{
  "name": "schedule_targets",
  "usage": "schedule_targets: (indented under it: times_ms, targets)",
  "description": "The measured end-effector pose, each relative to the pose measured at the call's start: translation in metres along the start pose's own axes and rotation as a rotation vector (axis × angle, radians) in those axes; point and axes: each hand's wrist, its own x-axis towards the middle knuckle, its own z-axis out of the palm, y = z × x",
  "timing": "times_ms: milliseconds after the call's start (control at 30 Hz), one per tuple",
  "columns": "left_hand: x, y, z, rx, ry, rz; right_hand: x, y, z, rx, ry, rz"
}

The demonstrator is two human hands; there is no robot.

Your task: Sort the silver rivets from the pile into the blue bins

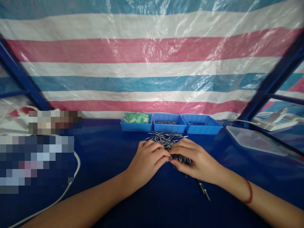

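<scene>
My left hand (147, 158) and my right hand (196, 156) meet over a pile of thin silver and dark metal pins (166, 137) on the blue table. The thumb and forefinger of my left hand are pinched together. My right fingertips press in from the other side and touch the same spot. Whatever sits between the fingertips is small and mostly hidden. Part of the pile lies under my right hand. By its wrist, a slim pointed metal piece (203, 190) rests on the table.
Behind the pile stand three blue trays: one with green plastic packets (137, 117), a middle tray (169, 128) with pins, and a right tray (204, 129). A clear plastic lid (256, 141) lies at right. A white cable (77, 161) curves along the left.
</scene>
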Motion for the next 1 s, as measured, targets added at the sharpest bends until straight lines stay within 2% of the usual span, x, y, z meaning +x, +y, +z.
schedule_targets:
  times_ms: [267, 533, 733, 1000]
  targets:
    - [0.0004, 0.0017, -0.0009, -0.019, 0.04, 0.035, -0.0038, -0.0065, 0.0002, 0.06, 0.059, 0.033]
    - [0.0025, 0.0034, -0.0009, -0.018, 0.024, 0.014, -0.0049, -0.0058, 0.0044, 0.169, 0.178, 0.206]
    - [0.0024, 0.0031, -0.0033, -0.072, 0.0, 0.046, -0.004, -0.0076, 0.0068, 0.269, 0.166, 0.27]
    - [0.0041, 0.0029, -0.0033, -0.123, -0.027, 0.041, -0.0044, -0.0075, 0.0065, 0.269, 0.171, 0.269]
